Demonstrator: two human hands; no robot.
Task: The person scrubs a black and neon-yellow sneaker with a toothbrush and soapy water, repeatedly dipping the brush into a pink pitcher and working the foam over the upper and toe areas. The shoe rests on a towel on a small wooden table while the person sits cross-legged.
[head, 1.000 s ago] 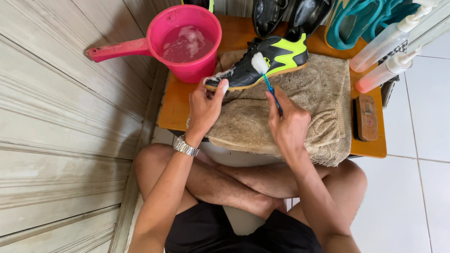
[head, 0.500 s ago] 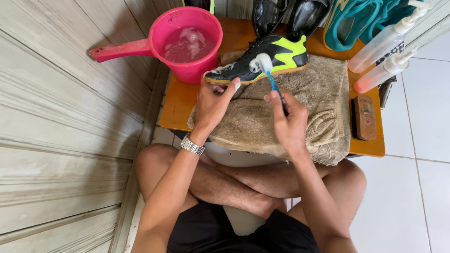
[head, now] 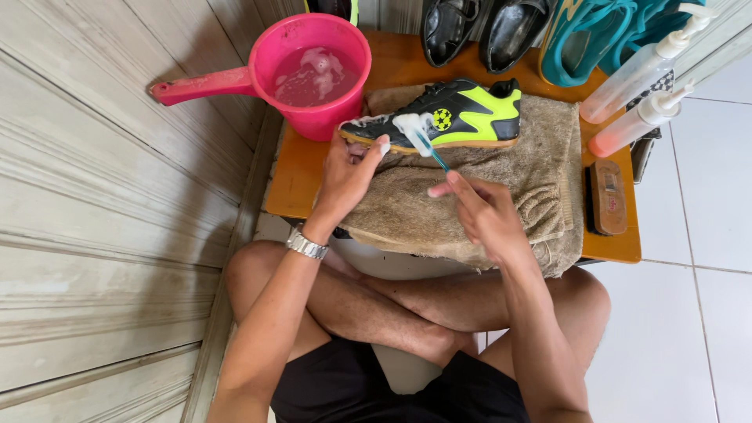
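Sneaker (head: 450, 117), black and neon yellow, lies on its side across the far edge of the brown towel (head: 501, 196), toe pointing left, just beside the pink dipper (head: 313, 74). From the left I see ribbed wall panels close against the low orange table (head: 294, 184), so there is hardly any room that way. The dipper, with soapy water in it, sits on the table's near-left corner, its handle jutting out over the wall side. My left hand (head: 345, 176) pinches the sneaker's toe, thumb on the foamy sole edge. My right hand (head: 482, 211) is closed around a blue toothbrush (head: 423, 137), whose foamy head presses on the shoe's side. Further right, the towel hangs over the table's front edge, and a wooden brush (head: 608, 196) lies on bare tabletop just beside it. Two spray bottles (head: 642, 94) lean at the right rim; dark shoes (head: 478, 27) and teal sandals (head: 587, 35) crowd the back. White floor tiles open out to the right.
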